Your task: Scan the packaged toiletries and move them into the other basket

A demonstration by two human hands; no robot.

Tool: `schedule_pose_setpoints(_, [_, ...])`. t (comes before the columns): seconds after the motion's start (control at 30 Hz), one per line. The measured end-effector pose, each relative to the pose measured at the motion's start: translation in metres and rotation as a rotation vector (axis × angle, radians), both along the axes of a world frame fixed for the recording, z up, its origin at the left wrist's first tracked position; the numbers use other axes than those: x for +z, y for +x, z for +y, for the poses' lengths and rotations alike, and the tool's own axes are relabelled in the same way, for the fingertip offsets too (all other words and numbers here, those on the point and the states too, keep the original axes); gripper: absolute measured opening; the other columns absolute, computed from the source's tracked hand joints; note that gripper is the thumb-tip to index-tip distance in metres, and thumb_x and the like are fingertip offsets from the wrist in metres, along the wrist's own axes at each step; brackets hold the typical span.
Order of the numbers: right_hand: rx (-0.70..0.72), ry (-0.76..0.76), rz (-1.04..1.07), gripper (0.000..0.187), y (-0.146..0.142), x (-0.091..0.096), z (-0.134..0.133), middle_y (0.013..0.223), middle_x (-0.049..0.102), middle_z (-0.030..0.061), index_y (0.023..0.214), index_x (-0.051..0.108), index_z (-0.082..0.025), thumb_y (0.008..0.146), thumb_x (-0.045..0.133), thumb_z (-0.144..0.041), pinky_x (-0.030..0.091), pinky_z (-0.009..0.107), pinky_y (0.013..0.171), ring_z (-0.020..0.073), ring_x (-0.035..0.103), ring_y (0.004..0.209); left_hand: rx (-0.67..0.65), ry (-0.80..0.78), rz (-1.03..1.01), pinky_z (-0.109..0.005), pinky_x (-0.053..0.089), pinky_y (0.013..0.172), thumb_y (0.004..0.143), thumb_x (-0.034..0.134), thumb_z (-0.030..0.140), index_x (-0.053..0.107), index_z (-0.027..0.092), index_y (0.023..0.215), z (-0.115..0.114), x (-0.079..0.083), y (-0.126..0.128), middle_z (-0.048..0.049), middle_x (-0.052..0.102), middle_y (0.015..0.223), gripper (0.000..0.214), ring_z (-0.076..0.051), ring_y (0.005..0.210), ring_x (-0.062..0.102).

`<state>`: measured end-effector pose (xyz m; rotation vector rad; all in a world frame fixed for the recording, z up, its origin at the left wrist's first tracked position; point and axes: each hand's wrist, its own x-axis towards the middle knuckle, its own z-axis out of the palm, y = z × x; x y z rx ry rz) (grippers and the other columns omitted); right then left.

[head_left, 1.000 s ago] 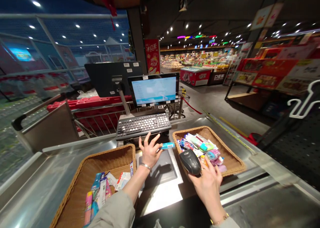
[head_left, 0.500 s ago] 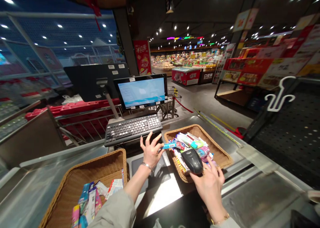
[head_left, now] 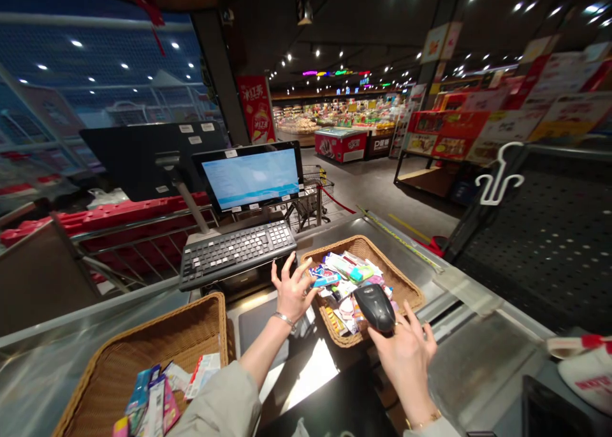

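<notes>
My left hand hovers over the counter in front of the keyboard, its fingers spread while thumb and forefinger pinch a small blue packet at the rim of the right wicker basket. That basket is full of several colourful small packets. My right hand grips a dark handheld barcode scanner, pointed toward the basket. A second wicker basket at the lower left holds a few packets.
A till screen stands behind the keyboard, with a black customer display to its left. Red trolleys and metal rails line the left. A black perforated rack stands on the right. A white bag lies at the right edge.
The view has swung to the right, so everything sits further left in frame. My left hand has carried the blue packet from above the counter pad to the right basket's rim. The scanner stays in my right hand.
</notes>
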<state>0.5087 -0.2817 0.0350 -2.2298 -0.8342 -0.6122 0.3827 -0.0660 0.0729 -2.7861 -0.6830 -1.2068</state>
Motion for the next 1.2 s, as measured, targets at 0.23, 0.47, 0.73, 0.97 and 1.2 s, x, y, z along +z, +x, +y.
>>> schedule_pose_setpoints(0.23, [-0.085, 0.017, 0.028, 0.041, 0.009, 0.003, -0.012, 0.096, 0.074, 0.009, 0.073, 0.07, -0.022, 0.081, 0.05, -0.057, 0.021, 0.053, 0.106, 0.0306, 0.051, 0.121, -0.044, -0.015, -0.015, -0.068, 0.007, 0.113, 0.075, 0.07, 0.025, 0.069, 0.031, 0.083, -0.006, -0.005, 0.015, 0.0024, 0.066, 0.127, 0.009, -0.034, 0.139, 0.035])
schedule_pose_setpoints(0.47, [-0.105, 0.029, 0.057, 0.035, 0.011, 0.008, -0.017, 0.098, 0.074, 0.0083, 0.072, 0.069, -0.022, 0.08, 0.052, -0.052, 0.02, 0.053, 0.106, 0.0305, 0.051, 0.122, -0.104, -0.058, 0.027, -0.07, 0.007, 0.113, 0.075, 0.071, 0.031, 0.071, 0.031, 0.083, -0.017, -0.012, 0.025, 0.0004, 0.066, 0.127, 0.008, -0.035, 0.138, 0.036])
schedule_pose_setpoints(0.73, [-0.096, 0.017, 0.068, 0.038, 0.012, 0.004, -0.014, 0.097, 0.074, 0.0075, 0.073, 0.069, -0.023, 0.08, 0.051, -0.056, 0.02, 0.052, 0.106, 0.0307, 0.051, 0.122, -0.018, -0.085, 0.087, -0.072, 0.002, 0.112, 0.08, 0.066, 0.036, 0.068, 0.032, 0.107, -0.019, -0.017, 0.021, -0.0033, 0.057, 0.139, 0.028, -0.036, 0.14, 0.032])
schedule_pose_setpoints(0.97, [-0.051, 0.025, 0.031, 0.045, 0.007, 0.006, 0.002, 0.093, 0.074, 0.0086, 0.069, 0.069, -0.023, 0.08, 0.048, -0.062, 0.021, 0.051, 0.106, 0.0303, 0.051, 0.121, 0.08, -0.084, 0.105, -0.068, 0.002, 0.114, 0.082, 0.063, 0.042, 0.059, 0.032, 0.124, -0.011, -0.01, 0.0, -0.0049, 0.048, 0.147, 0.044, -0.036, 0.143, 0.026])
schedule_pose_setpoints(1.2, [0.031, 0.037, 0.049, 0.038, -0.008, 0.008, 0.027, 0.103, 0.073, 0.0095, 0.079, 0.069, -0.022, 0.078, 0.051, -0.055, 0.022, 0.05, 0.105, 0.0292, 0.051, 0.121, 0.191, -0.088, 0.137, -0.068, 0.002, 0.113, 0.082, 0.061, 0.051, 0.057, 0.031, 0.129, -0.006, -0.002, -0.032, -0.0065, 0.044, 0.15, 0.051, -0.037, 0.144, 0.024])
